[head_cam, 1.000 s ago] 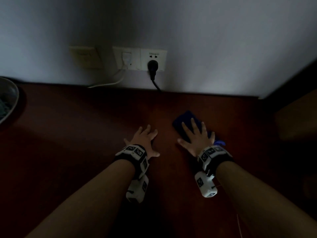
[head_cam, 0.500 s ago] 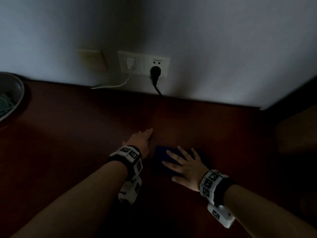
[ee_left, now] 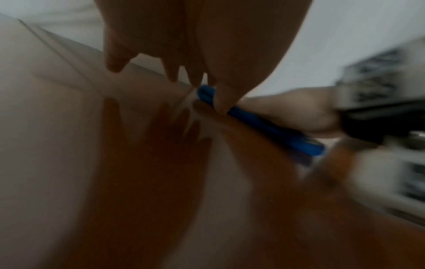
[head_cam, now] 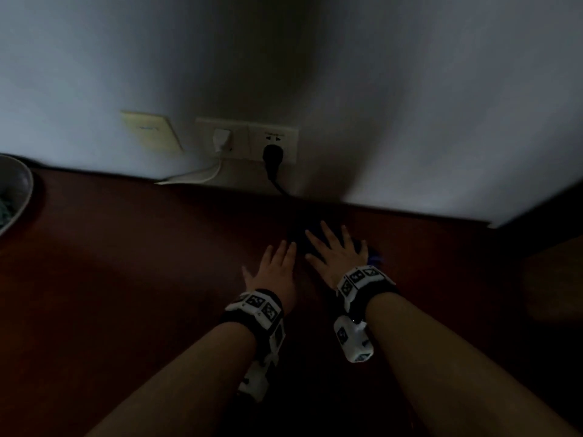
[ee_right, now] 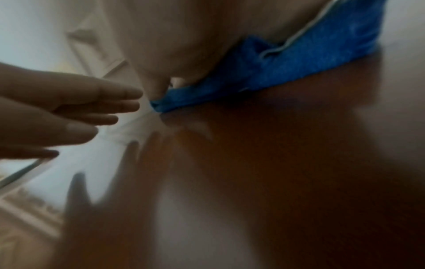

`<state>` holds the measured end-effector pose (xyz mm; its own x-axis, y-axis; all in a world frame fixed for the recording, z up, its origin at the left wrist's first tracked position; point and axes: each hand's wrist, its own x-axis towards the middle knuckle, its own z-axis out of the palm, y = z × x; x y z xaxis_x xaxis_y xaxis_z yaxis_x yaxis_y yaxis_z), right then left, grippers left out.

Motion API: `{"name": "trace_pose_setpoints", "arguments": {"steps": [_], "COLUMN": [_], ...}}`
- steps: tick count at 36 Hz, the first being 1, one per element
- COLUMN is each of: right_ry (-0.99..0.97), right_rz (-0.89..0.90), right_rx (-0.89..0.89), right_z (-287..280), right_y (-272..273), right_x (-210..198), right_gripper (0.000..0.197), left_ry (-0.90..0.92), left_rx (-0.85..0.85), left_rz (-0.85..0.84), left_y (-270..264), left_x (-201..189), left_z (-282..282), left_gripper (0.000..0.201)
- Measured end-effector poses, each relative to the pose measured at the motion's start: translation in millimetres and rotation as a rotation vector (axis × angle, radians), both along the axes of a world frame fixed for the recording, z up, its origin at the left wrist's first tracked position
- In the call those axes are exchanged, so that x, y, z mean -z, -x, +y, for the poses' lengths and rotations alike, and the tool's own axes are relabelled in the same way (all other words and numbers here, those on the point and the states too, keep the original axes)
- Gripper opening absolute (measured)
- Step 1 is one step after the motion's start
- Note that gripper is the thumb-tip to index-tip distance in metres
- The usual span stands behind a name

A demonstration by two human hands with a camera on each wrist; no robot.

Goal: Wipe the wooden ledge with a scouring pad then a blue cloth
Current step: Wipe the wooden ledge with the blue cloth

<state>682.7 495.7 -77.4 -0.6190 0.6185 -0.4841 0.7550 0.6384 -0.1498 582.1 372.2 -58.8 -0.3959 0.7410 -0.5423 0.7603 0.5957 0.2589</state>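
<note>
Stretching across the dim frame, a dark reddish-brown polished wooden ledge (head_cam: 132, 279) runs along the foot of a pale plastered wall (head_cam: 410, 105), and the white double wall socket (head_cam: 249, 138) set low in that wall serves as the marker for everything else. Below and a little right of the socket, close to the line where wood meets wall, lies the folded blue cloth (ee_right: 310, 54), its long edge running roughly along the wall. The person's right hand (head_cam: 334, 250) sits directly on top of it, palm down with fingers straight and spread, pressing rather than clutching; the fingertips point toward the wall. Just beside it, below the socket, the left hand (head_cam: 277, 269) lies flat on bare wood, fingers extended and holding nothing, its fingertips near the cloth's left edge in the left wrist view. The right hand, then, is the one placed to drive the wiping stroke, which on this evidence looks likeliest to run back from the wall or sideways along it. A black plug (head_cam: 273, 152) and a white charger (head_cam: 222, 138) occupy the socket, their leads trailing down to the ledge. Far left of the socket, the rim of a grey bowl (head_cam: 19, 184) shows. No scouring pad is in view.
</note>
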Motion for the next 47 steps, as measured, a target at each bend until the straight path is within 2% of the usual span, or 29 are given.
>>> {"name": "trace_pose_setpoints", "arguments": {"steps": [4,8,18,25,28,30,32,33,34,37,40,47], "right_ry": [0.031,0.042,-0.009,-0.021,-0.046,-0.047,-0.035,-0.023,-0.043,-0.038,0.019,0.067], "right_rz": [0.007,0.007,-0.065,-0.069,-0.125,-0.089,-0.119,-0.090,-0.090,0.026,-0.008,-0.016], "right_rx": [0.078,0.151,0.433,0.641,0.621,0.640,0.673,0.726,0.695,0.757,0.844,0.567], "right_z": [18,43,110,140,152,164,178,179,179,156,130,71], "right_y": [5,-10,-117,-180,-201,-213,-227,-227,-227,-207,-186,-108], "right_x": [1,0,1,-4,1,10,30,31,31,3,-13,-12], "right_gripper": [0.055,0.054,0.054,0.060,0.066,0.075,0.069,0.069,0.069,0.070,0.070,0.074], "left_ry": [0.022,0.009,0.097,0.074,0.052,0.046,0.050,0.054,0.057,0.073,0.099,0.124], "left_rx": [-0.023,0.062,0.117,0.092,0.094,0.096,0.102,0.108,0.116,0.141,0.141,0.165], "left_rz": [-0.033,-0.001,0.013,0.020,0.034,0.031,0.025,0.022,0.023,0.032,0.010,-0.057], "left_y": [-11,-17,-28,-29,-27,-26,-25,-25,-24,-22,-22,-20], "left_x": [-1,3,11,10,10,9,7,7,7,8,4,1], "left_z": [16,28,40,42,42,44,45,45,45,44,45,45], "left_gripper": [0.079,0.079,0.069,0.066,0.059,0.056,0.055,0.055,0.056,0.058,0.057,0.065]}}
